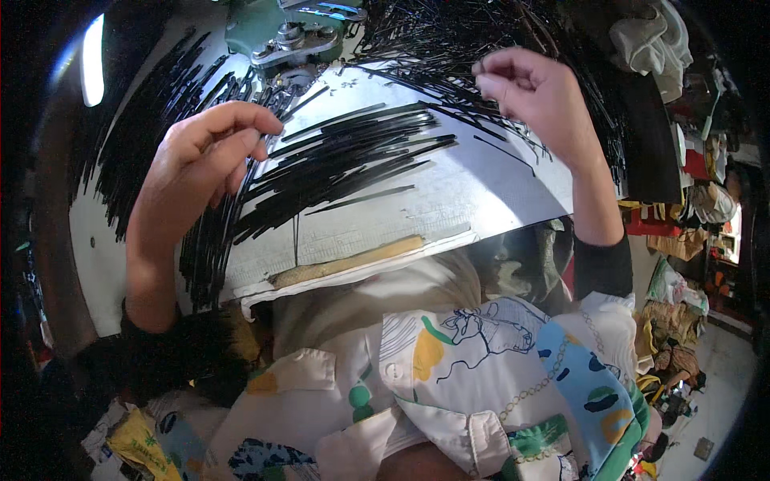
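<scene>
My left hand point(196, 156) is closed in a pinch at the left of the white work table. A thin black strip point(306, 103) runs out from its fingertips toward the machine. Below and to the right of this hand lies a loose bundle of black strips point(345, 156), roughly parallel on the tabletop. My right hand point(539, 100) is raised at the right, its fingers curled together in front of a tangled heap of black strips point(457, 36). Whether anything sits between those fingertips is too small to make out.
A green machine point(249, 28) with metal parts stands at the far edge of the table point(449, 196). More black strips point(152, 128) spread along the left side. A worn wooden strip point(345, 263) edges the table near me. Bags and cloth point(674, 297) crowd the right side.
</scene>
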A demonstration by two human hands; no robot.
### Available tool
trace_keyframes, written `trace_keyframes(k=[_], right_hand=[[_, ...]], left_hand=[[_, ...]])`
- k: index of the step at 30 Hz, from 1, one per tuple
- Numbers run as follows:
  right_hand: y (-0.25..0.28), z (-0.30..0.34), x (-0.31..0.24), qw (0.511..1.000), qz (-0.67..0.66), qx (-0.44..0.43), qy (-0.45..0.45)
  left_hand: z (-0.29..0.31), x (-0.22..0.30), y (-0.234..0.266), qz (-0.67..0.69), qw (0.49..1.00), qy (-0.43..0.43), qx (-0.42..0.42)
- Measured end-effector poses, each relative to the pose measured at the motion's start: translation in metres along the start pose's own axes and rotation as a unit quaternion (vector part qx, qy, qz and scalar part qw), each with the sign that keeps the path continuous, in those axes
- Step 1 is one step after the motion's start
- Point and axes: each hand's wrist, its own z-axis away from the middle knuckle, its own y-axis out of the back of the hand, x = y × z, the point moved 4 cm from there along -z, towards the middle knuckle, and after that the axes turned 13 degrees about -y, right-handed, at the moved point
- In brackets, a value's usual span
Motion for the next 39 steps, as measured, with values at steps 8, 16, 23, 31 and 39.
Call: trace_keyframes(k=[8, 16, 23, 31, 39], right_hand=[[-0.013, 0.015, -0.011, 0.953, 0.267, 0.064, 0.131], [-0.017, 0.007, -0.007, 0.955, 0.254, 0.067, 0.136], [-0.018, 0.008, -0.009, 0.941, 0.291, 0.092, 0.145], [-0.014, 0.0, -0.008, 0.968, 0.234, 0.025, 0.087], [-0.011, 0.009, -0.015, 0.956, 0.213, 0.151, 0.135]], left_hand=[[0.001, 0.005, 0.008, 0.108, 0.993, 0.022, -0.038], [-0.001, 0.019, 0.008, 0.118, 0.993, 0.001, 0.009], [-0.006, 0.013, 0.019, 0.057, 0.998, 0.03, 0.005], [-0.012, 0.003, 0.012, 0.029, 0.998, -0.039, 0.035], [-0.018, 0.006, 0.007, 0.036, 0.998, -0.012, 0.059]])
